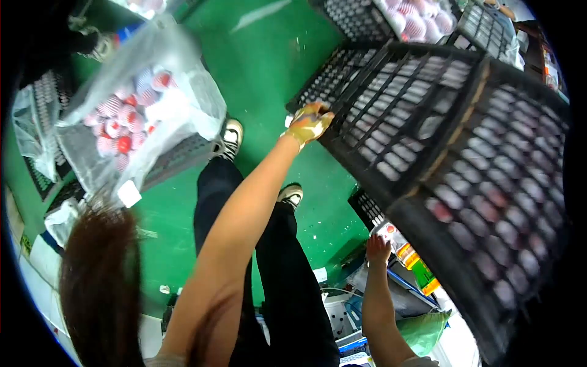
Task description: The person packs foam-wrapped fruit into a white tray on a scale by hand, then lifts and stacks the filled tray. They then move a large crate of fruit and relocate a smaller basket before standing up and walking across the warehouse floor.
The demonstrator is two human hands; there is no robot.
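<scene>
My left hand, in a yellow stained glove, reaches forward with its fingers curled at the near corner of a black slatted plastic crate. Pale, net-wrapped fruit shows through the slats. My bare right hand is lower down, beside the crate's dark edge. Close to its fingertips lies a red fruit in a white net sleeve. What the right fingers do is partly hidden. A second black crate section, also with wrapped fruit behind its slats, fills the right side.
At left stands a crate lined with a clear plastic bag, holding several red fruits in net sleeves. More wrapped fruit sits in a crate at the top right. An orange-and-green package and a green bag lie lower right.
</scene>
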